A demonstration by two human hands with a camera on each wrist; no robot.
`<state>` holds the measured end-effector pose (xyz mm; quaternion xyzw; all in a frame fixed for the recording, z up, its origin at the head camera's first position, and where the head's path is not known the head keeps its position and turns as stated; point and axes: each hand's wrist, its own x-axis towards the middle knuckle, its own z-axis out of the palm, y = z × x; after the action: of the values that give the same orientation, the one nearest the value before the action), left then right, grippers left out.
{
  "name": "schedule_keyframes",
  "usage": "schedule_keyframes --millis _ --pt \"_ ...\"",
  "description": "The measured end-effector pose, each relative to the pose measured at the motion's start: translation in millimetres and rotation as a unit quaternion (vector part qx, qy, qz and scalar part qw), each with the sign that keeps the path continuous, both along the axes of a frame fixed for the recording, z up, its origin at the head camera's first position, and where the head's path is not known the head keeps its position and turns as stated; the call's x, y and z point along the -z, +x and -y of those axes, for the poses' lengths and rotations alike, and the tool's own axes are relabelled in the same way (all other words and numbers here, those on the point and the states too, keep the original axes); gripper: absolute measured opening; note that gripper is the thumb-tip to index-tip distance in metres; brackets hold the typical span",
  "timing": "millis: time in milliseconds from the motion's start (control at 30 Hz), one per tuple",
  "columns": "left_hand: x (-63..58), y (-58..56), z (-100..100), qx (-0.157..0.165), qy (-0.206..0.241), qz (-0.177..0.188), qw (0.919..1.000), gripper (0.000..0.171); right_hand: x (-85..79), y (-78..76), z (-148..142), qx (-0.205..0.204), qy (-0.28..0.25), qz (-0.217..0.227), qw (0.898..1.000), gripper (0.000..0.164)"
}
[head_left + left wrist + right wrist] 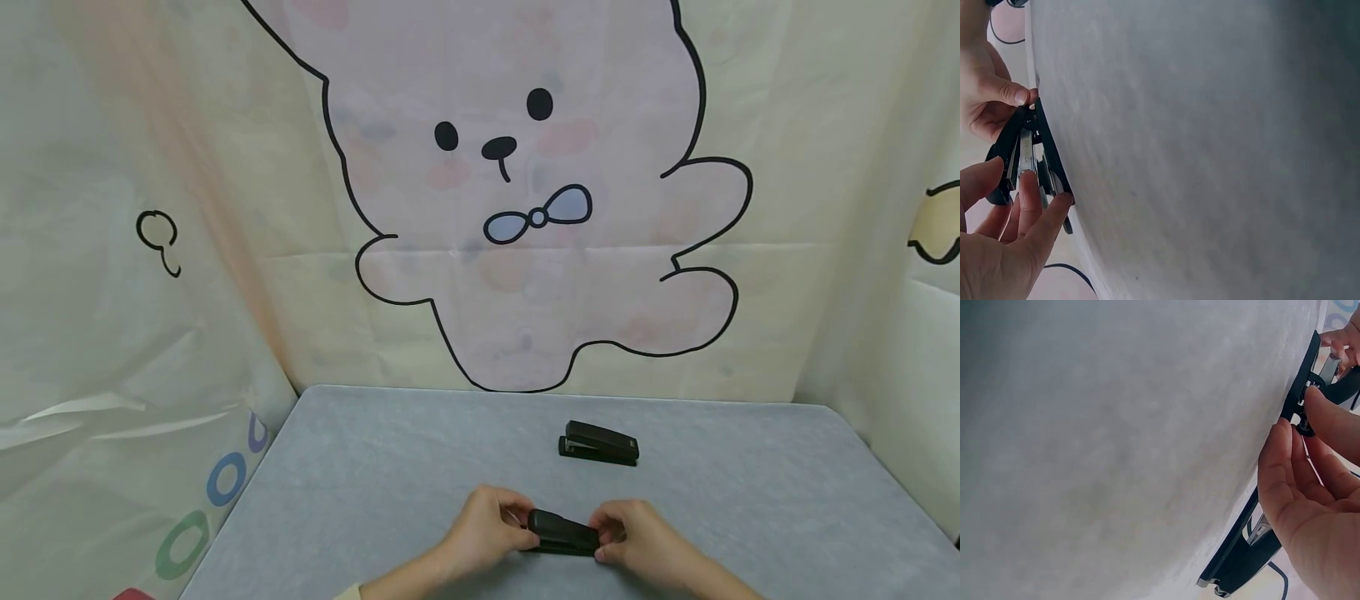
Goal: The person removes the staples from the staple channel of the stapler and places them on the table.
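A black stapler [562, 535] lies on the cloth-covered table between both hands. My left hand [486, 527] holds its front end; in the left wrist view the thumb of that hand [1000, 265] is at the top arm, with fingertips at the metal magazine [1026, 150] and the base [1050, 150]. Top arm, magazine and base stand spread apart there. At the hinge end, my right hand [641, 537] pinches the stapler between thumb and fingers. The right wrist view has this hand [1316, 519] covering part of the hinge.
A second black stapler [598, 443] rests farther back on the table [420, 450], right of the middle. Behind the table hangs a pale curtain [517, 308] printed with a cartoon animal. Similar sheeting [97, 350] closes off the left side.
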<state>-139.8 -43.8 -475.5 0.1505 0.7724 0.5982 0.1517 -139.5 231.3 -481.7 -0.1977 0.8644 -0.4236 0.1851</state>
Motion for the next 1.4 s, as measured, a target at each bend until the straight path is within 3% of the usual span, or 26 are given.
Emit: schedule_keyframes --millis 133,467,533,700,767,833,1100,1400 --pt "0.8 2.4 -2.7 0.004 0.001 0.001 1.0000 0.024 2.6 3.6 -5.1 -0.008 -0.006 -0.003 1.000 0.019" --pt "0.6 6.8 -7.6 0.003 0.001 0.026 0.9997 0.025 -0.4 9.7 -6.4 0.018 -0.005 0.026 0.999 0.019" --pt "0.2 7.0 -7.9 0.002 0.000 0.028 0.9996 0.025 17.8 2.6 -13.6 0.021 -0.006 0.034 0.999 0.020" --pt "0.4 6.5 -8.9 -0.001 -0.006 0.021 0.9998 0.025 26.8 -2.4 -16.1 0.025 -0.009 0.038 0.999 0.022" --pt "0.9 6.2 -9.2 -0.002 -0.007 0.015 0.9999 0.025 8.2 4.3 -8.7 0.024 -0.003 0.029 0.999 0.022" --pt "1.4 5.8 -9.2 0.000 -0.007 0.012 0.9999 0.025 1.8 6.8 -6.3 0.023 0.004 0.021 1.000 0.021" --pt "-0.8 0.0 -2.0 0.019 -0.043 -0.008 0.9988 0.033 -7.4 5.7 0.5 0.019 0.030 -0.003 0.999 0.024" --pt "0.2 -13.0 10.7 0.006 -0.101 -0.032 0.9944 0.034 -19.0 6.6 20.3 0.012 -0.007 -0.039 0.999 0.027"
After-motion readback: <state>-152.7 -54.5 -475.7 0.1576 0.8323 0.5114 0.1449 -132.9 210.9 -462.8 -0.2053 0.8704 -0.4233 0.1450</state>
